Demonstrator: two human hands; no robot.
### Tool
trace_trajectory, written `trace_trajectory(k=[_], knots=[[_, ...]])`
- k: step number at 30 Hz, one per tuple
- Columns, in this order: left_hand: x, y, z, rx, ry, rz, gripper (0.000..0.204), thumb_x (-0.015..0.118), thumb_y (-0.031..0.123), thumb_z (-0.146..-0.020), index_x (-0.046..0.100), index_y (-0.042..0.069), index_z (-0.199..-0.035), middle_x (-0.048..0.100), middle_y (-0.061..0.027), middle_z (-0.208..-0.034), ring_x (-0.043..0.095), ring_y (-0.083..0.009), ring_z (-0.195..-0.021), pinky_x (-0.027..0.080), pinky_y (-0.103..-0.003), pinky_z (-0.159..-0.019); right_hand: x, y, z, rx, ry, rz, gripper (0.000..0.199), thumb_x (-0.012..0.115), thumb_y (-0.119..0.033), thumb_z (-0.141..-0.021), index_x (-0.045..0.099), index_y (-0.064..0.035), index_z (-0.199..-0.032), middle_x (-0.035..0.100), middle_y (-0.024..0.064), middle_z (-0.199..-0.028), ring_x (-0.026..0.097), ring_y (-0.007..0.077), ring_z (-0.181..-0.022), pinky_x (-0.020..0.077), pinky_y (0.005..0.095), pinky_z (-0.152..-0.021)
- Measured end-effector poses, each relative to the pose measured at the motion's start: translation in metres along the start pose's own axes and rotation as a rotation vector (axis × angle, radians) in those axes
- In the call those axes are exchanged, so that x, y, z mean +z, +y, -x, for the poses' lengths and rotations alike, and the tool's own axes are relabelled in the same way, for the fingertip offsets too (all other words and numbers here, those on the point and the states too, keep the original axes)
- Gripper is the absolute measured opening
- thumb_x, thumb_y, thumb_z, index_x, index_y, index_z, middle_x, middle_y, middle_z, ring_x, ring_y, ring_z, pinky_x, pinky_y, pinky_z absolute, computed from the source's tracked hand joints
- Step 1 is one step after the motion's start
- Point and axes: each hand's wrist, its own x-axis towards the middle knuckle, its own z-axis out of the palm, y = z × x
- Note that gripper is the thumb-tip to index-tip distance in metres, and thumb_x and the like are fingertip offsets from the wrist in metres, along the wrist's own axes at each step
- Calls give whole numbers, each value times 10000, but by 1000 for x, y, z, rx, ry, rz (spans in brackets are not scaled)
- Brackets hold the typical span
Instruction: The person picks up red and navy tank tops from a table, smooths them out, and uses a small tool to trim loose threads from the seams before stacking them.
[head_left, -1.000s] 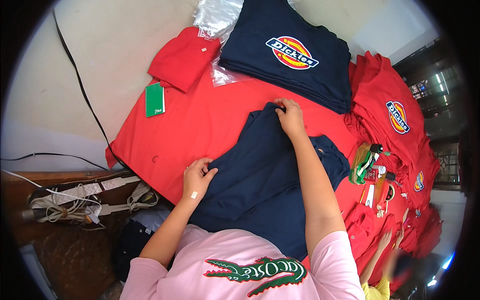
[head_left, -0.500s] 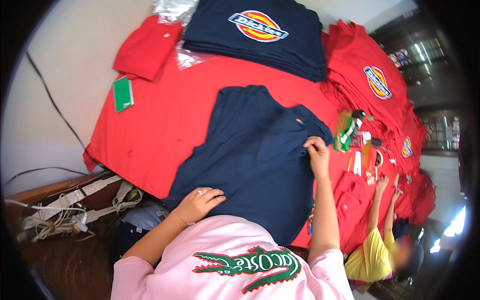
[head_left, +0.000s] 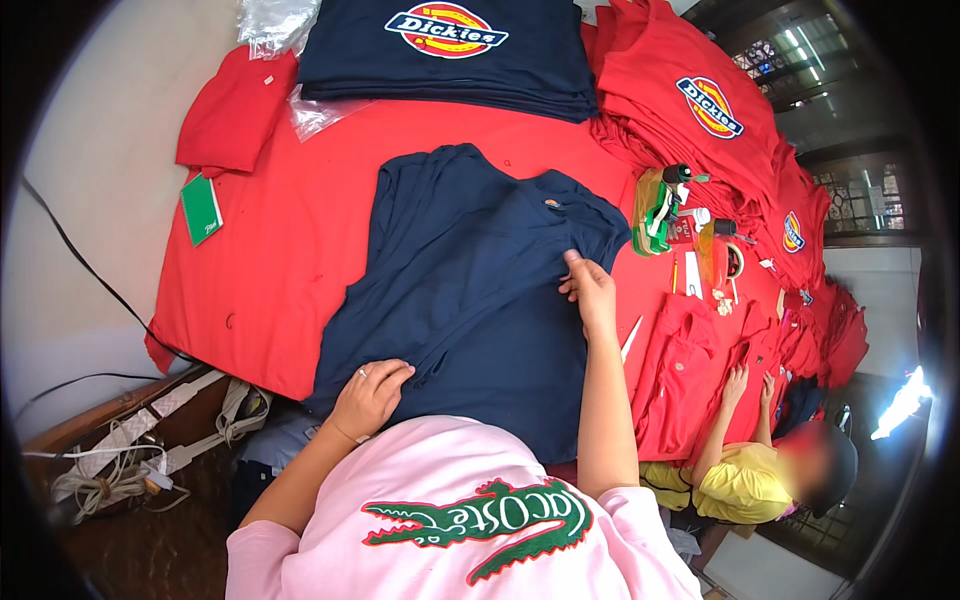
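Observation:
A dark navy T-shirt lies spread on the red cloth in front of me, with a small coloured label near its neck. My left hand, wearing a ring, is at the shirt's near left part, its fingers closed on a raised fold of cloth. Over the shirt's right side, below the sleeve, is my right hand. Its fingers are loosely bent, with the thumb apart from them and no cloth seen between.
Navy shirts are stacked at the back, red shirts at the far right. A green notebook lies left; a green tape dispenser stands right. Cables hang at the left edge. A person in yellow works at right.
The view has shifted, so the table things sit further left. My right hand has left the shirt's sleeve edge, its fingers loosening. My left fingers have drawn up a fold of the shirt.

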Motion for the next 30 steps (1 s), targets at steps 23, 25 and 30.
trace_trajectory(k=[23, 25, 30], knots=[[-38, -22, -48, -417, 248, -69, 289, 797, 97, -928, 725, 32, -1200, 670, -139, -1305, 636, -345, -1238, 483, -464, -1072, 91, -102, -42, -757, -84, 396, 132, 727, -79, -963, 748, -22, -1080, 769, 148, -1002, 758, 260, -923, 580, 358, -846], [-38, -37, -57, -451, 216, -139, 438, 825, 154, -905, 693, 43, -1307, 647, -146, -1358, 604, -363, -1280, 450, -474, -1118, 123, -103, -65, -822, -148, 489, 235, 693, -90, -975, 738, -41, -1201, 779, 183, -1097, 756, 338, -1063, 574, 427, -938], [-44, -45, -63, -644, 93, -70, 505, 874, 193, -870, 700, 45, -1320, 683, -111, -1100, 658, -289, -1060, 504, -430, -1008, 182, -50, -142, -1006, 165, 654, 542, 770, -93, -909, 640, -31, -1432, 788, 172, -1080, 748, 353, -1068, 569, 430, -940]])
